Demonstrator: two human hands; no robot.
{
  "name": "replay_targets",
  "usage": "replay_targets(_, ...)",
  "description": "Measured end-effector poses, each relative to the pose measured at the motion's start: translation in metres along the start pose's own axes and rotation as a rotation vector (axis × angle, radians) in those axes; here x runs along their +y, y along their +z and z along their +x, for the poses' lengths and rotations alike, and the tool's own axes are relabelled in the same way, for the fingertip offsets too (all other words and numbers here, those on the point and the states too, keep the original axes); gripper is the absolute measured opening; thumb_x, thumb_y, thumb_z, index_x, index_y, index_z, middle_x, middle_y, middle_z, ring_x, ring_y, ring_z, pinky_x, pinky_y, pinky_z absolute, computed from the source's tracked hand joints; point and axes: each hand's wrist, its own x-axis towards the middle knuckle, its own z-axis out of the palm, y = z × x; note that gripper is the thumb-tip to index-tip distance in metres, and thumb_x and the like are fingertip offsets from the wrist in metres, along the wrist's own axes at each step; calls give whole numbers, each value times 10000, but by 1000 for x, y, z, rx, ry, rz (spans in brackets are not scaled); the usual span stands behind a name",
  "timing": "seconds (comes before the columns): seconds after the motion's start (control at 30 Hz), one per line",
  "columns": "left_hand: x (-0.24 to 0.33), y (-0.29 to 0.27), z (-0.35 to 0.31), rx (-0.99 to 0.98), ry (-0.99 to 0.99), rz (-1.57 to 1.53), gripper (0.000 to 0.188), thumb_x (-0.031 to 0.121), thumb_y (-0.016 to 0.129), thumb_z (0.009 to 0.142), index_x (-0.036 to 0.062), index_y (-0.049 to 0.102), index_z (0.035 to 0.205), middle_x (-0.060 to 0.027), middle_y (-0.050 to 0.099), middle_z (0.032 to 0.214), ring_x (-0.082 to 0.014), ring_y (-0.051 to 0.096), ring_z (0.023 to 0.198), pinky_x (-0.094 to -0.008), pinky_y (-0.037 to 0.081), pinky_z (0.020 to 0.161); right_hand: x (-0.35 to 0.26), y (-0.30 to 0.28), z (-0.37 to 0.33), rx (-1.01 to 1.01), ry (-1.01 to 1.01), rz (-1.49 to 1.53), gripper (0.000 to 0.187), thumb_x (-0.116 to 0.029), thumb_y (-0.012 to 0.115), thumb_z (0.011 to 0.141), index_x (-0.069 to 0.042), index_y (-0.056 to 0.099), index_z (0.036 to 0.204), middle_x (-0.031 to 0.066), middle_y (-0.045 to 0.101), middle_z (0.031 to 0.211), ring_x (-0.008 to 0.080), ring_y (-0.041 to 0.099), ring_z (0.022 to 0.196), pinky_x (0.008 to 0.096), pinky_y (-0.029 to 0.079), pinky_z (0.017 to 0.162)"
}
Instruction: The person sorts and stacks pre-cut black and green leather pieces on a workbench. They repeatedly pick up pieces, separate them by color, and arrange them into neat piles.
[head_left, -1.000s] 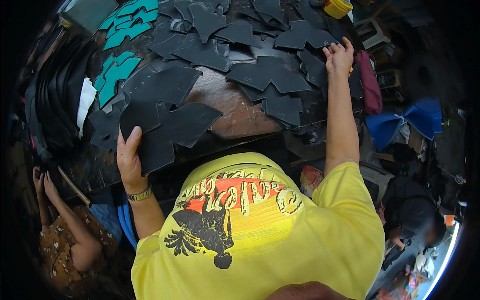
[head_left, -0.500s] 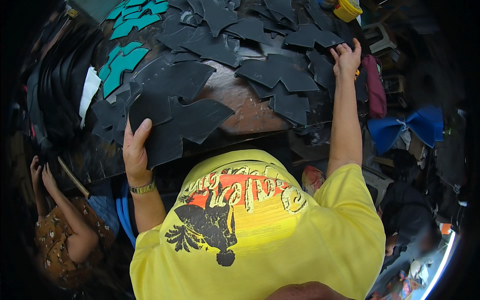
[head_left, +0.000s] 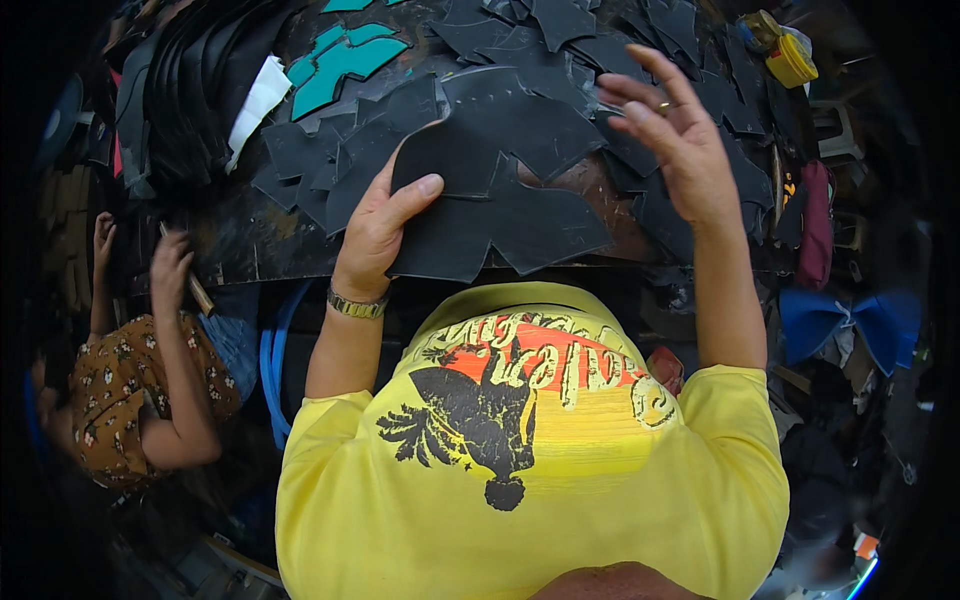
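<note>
My left hand (head_left: 385, 225) grips the left edge of some flat black cut pieces (head_left: 535, 225), thumb on top and fingers underneath. They look like sheet material with pointed, notched outlines and overlap one another near the table's front edge. How many are in the grip I cannot tell. My right hand (head_left: 690, 150) is raised to the right of them, fingers apart, with nothing in it. Behind and below it lie more loose black cut pieces (head_left: 560, 20), spread in overlapping layers.
Teal cut pieces (head_left: 345, 70) lie at the far left of the dark table (head_left: 235, 245), beside a white sheet (head_left: 258, 105) and hanging black strips (head_left: 190, 90). A yellow tub (head_left: 790, 60) stands far right. At left, another person in a floral top (head_left: 170, 400) works with both hands.
The view has shifted, and the scene sits further right. My right hand has come away from the black pieces at the right, toward the held ones. My left hand keeps its grip.
</note>
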Motion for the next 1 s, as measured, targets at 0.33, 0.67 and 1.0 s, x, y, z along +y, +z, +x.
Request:
replay_targets(0.33,0,-14,-3,-36,-73,-21,558,58,612,909,8,424,1432,-107,587,1287,-163,575,1171,-290,469,997,1,25,1,-79,271,8,436,-140,702,896,-114,585,1315,9,646,978,54,594,857,202,484,705)
replay_targets(0.67,-4,-6,7,-137,27,216,784,-60,722,778,61,380,1473,-97,439,1445,-174,458,1302,-308,367,1103,-9,9,0,-29,41,55,519,45,670,847,-90,564,1337,50,694,985,73,652,844,185,507,659)
replay_targets(1.0,-4,3,16,-166,32,319,791,-60,715,775,58,376,1480,-98,408,1475,-182,417,1341,-303,350,1112,-9,4,-4,38,10,199,537,86,657,833,-47,530,1338,100,701,971,102,676,825,214,553,718)
